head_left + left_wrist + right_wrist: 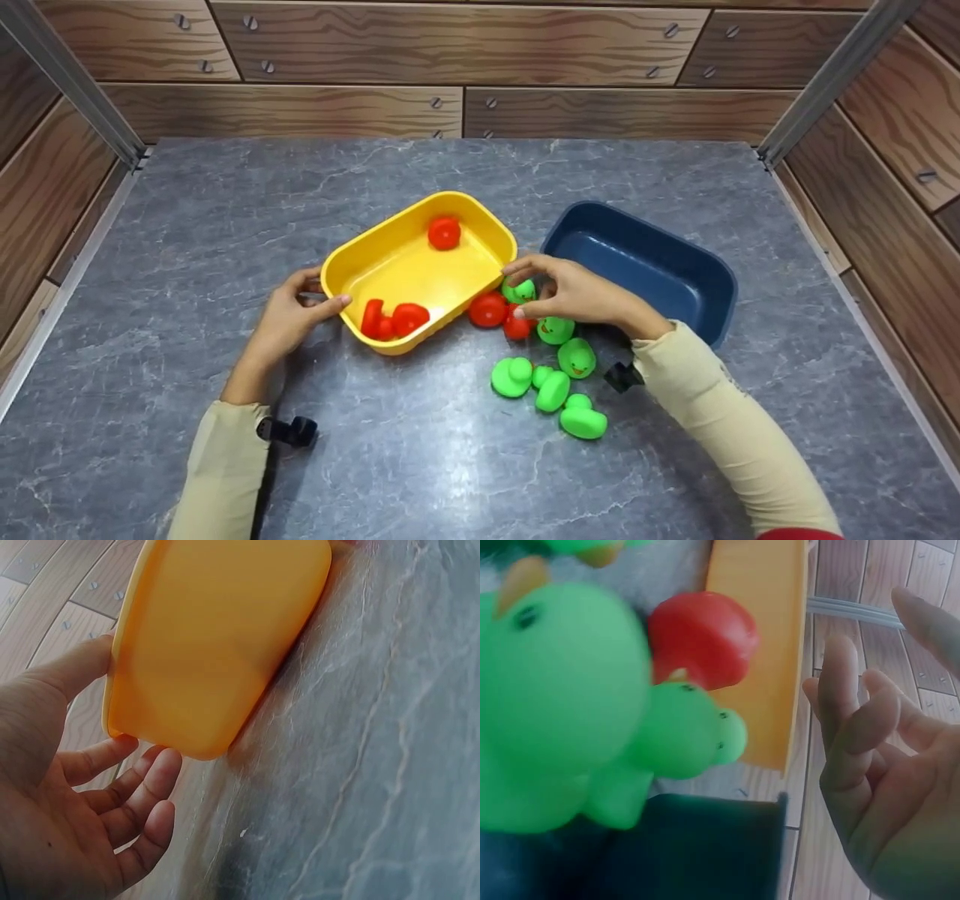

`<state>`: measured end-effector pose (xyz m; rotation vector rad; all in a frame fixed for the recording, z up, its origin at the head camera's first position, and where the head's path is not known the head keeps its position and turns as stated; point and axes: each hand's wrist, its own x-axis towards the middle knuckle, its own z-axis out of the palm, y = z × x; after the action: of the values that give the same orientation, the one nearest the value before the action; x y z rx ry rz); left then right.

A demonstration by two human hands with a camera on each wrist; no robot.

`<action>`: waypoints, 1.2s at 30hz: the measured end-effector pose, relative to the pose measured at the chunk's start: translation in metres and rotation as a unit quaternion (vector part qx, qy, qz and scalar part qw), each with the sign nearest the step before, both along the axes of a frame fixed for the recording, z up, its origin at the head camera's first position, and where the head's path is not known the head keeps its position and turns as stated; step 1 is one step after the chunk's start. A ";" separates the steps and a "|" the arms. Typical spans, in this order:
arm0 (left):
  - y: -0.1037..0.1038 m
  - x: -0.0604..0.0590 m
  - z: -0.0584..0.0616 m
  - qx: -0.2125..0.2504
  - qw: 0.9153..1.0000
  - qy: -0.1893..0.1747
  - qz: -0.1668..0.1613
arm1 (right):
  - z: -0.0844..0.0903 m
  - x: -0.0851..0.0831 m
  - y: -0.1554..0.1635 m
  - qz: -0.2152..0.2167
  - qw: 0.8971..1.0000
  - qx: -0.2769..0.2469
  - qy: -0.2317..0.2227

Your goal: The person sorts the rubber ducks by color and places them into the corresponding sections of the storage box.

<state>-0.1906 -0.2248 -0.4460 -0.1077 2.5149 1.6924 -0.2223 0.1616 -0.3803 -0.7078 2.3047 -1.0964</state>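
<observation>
Ducks (pixel 556 330) are being sorted: right hand (pixel 570 292), fingers apart, reaches one; left hand (pixel 289 319) grips yellow tub (pixel 480 217); next needs a pinch.

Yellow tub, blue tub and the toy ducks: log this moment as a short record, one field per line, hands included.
surface: grey marble-look table
yellow tub: holds three red ducks
blue tub: nothing seen inside
loose toys: two red ducks on table beside the yellow tub; green ducks clustered in front of the blue tub
left hand: thumb on the yellow tub's near rim, fingers against its outer wall
right hand: fingers curved over the loose ducks, nothing gripped in the wrist view
</observation>
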 end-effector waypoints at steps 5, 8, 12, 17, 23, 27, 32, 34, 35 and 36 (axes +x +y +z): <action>0.000 -0.001 -0.002 -0.001 1.000 0.003 0.000 | -0.005 0.003 0.004 0.002 1.000 0.017 0.005; 0.001 0.000 -0.002 -0.007 1.000 0.006 0.001 | -0.007 0.005 0.005 0.009 0.999 0.032 0.014; 0.001 0.000 -0.003 -0.013 1.000 0.007 0.004 | -0.009 0.005 0.007 0.012 0.999 0.034 0.015; 0.001 0.000 -0.003 -0.009 1.000 0.004 0.005 | -0.013 0.005 0.010 0.008 0.999 0.033 -0.005; 0.000 0.000 -0.003 -0.004 1.000 0.001 0.005 | -0.014 0.003 0.010 0.006 0.998 0.058 -0.015; 0.000 0.000 -0.003 0.003 1.000 0.001 0.007 | -0.014 0.003 0.007 0.008 0.996 0.086 -0.012; 0.001 -0.001 -0.002 0.000 1.000 0.000 0.004 | -0.015 0.004 0.003 0.006 0.992 0.125 0.000; 0.001 -0.002 -0.003 -0.004 1.000 -0.001 0.004 | -0.016 0.004 0.001 0.009 0.990 0.142 0.014; 0.001 -0.001 -0.003 -0.007 1.000 0.000 0.004 | -0.016 0.005 0.000 0.010 0.988 0.152 0.021; 0.000 -0.001 -0.003 -0.009 1.000 0.000 0.003 | -0.016 0.005 -0.001 0.013 0.986 0.161 0.027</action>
<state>-0.1921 -0.2245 -0.4490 -0.1185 2.5327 1.6724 -0.2175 0.1604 -0.3966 -0.6426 2.4339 -0.6744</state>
